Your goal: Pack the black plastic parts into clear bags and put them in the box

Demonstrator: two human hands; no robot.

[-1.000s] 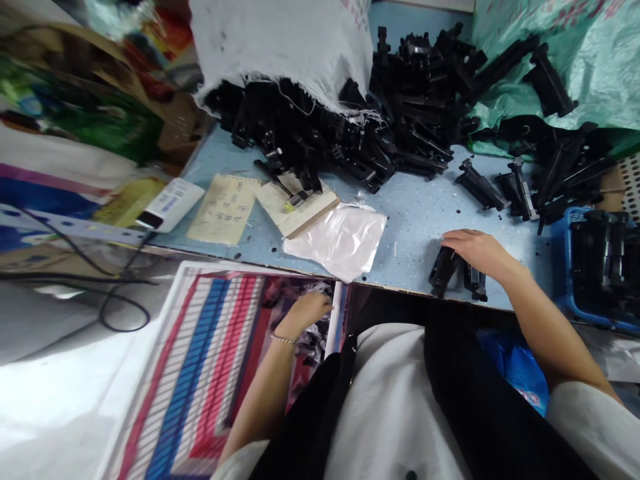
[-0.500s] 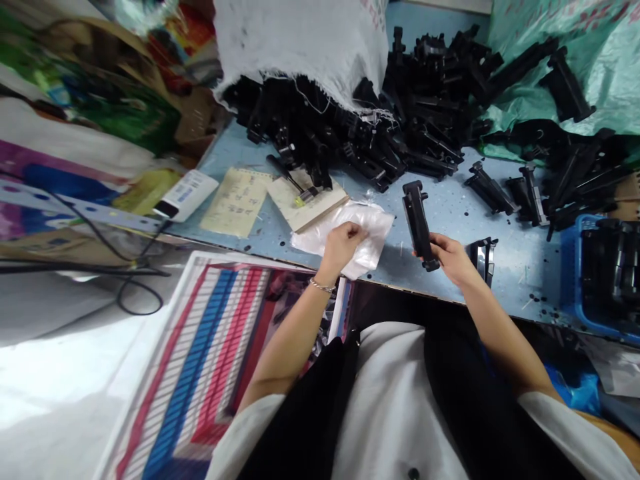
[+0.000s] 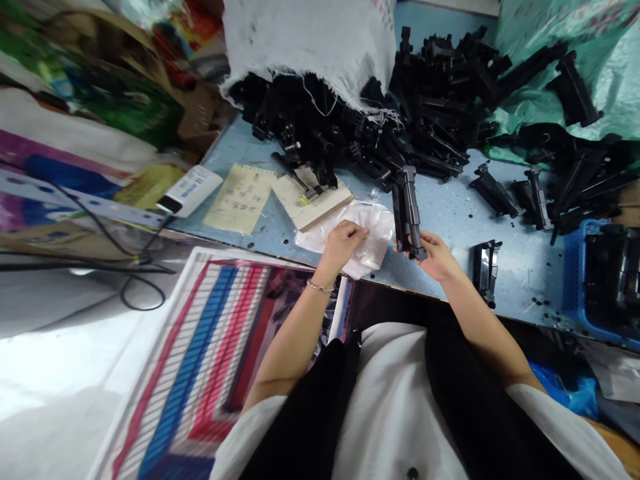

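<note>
Holding black part above blue tabletop with right hand closed round lower end | curling left hand over white plastic, cannot tell if gripping | see black pieces in blue basket, more at mouth of white sack

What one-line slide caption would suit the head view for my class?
Right hand holding a black part over a blue worktop, left hand at crumpled pale plastic.
</note>
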